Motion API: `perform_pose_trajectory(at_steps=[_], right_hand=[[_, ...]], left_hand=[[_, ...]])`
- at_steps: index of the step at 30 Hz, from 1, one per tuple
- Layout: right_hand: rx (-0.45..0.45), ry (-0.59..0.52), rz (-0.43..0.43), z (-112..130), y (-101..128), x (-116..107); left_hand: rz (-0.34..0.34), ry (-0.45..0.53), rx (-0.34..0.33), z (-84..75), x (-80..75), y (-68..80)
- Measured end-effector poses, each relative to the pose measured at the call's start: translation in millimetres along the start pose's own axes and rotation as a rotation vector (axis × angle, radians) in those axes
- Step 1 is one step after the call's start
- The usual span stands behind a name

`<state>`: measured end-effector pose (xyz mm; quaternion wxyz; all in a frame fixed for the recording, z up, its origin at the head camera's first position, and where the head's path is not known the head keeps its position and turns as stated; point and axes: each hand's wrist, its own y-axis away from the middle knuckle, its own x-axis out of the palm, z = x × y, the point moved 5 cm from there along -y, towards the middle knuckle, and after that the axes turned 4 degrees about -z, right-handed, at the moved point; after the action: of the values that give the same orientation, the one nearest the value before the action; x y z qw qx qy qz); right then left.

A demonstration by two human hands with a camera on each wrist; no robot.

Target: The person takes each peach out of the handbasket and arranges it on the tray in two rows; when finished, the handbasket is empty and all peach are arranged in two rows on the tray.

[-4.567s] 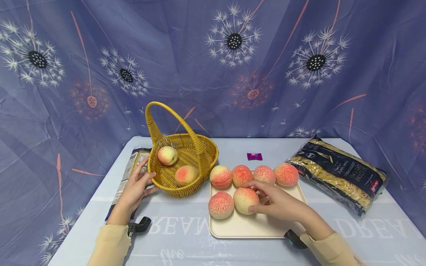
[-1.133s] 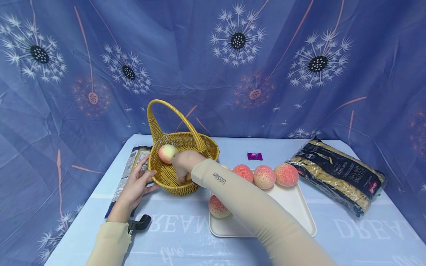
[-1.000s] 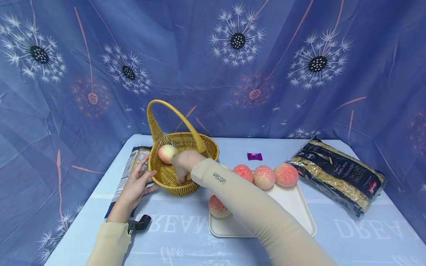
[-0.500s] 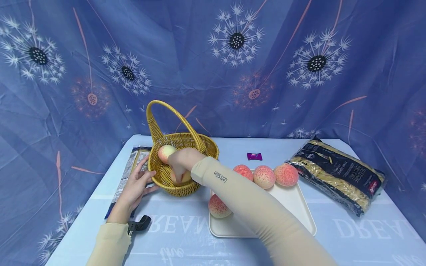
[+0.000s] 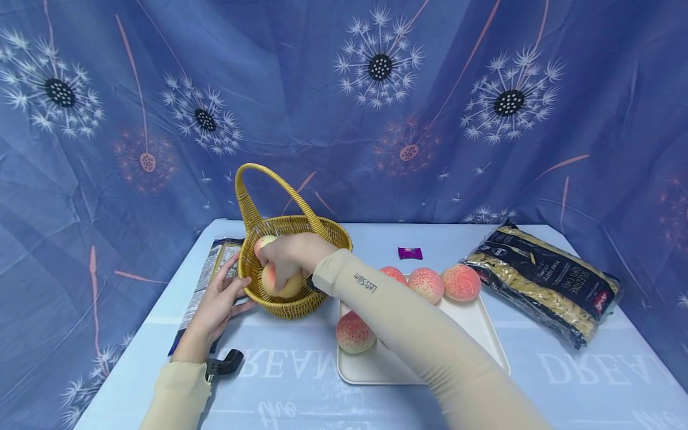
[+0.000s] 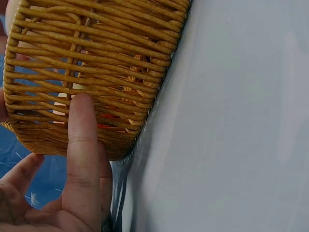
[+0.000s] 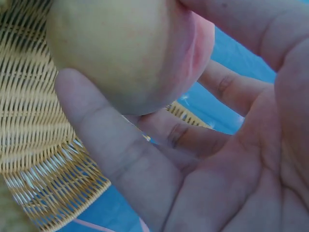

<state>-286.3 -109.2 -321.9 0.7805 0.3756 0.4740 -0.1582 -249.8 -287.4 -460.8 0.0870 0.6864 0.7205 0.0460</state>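
Item 1, nearest: cream tray (image 5: 486, 340) at the table's front right. 4 peaches on it: 1 at its front left corner (image 5: 355, 332), 3 in the back row (image 5: 461, 282), partly behind the sleeve. 4.6 s ago it carried 6, so its front and middle now lie bare, with free room there for a hand to come back down.

Item 2: left hand (image 5: 217, 304), fingers straight and spread, pressed flat on the outer wall of the wicker basket (image 6: 91, 63), steadying it as before.

Item 3: right hand (image 5: 287, 258), inside the basket, fingers and thumb curled round 1 peach (image 7: 120, 48). 0.5 s ago that hand sat lower against the basket floor; now the peach is clear of the weave, near rim height, just in front of another peach (image 5: 263, 243) by the left rim. Judged: the fruit is being shifted or lifted within the basket, not released.

Item 4, edges: the arched handle (image 5: 271, 191) crosses above the hand, so the open way out is forward, over the near rim.

Item 5, farther: purple sweet (image 5: 410, 253); pasta bag (image 5: 543, 280) at right; flat packet (image 5: 209, 280) behind the left hand.
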Motion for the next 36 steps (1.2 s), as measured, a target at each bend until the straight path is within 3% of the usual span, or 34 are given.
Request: perform_pose_trajectory(at_steps=[15,24,36], right_hand=[[-0.175,0.039,-0.166,15.2,17.2,-18.0],[-0.303,-0.047,-0.236,16.9,53.5,-30.3],[-0.413,-0.151,-0.336,-3.0,99.7,-30.7]], left_hand=[[0.004,-0.003,0.001,-2.4,0.1,2.3],[-0.003,-0.008,-0.02,-2.3,0.7,1.7],[-0.008,-0.008,-0.015,-1.9,1.3,0.3]])
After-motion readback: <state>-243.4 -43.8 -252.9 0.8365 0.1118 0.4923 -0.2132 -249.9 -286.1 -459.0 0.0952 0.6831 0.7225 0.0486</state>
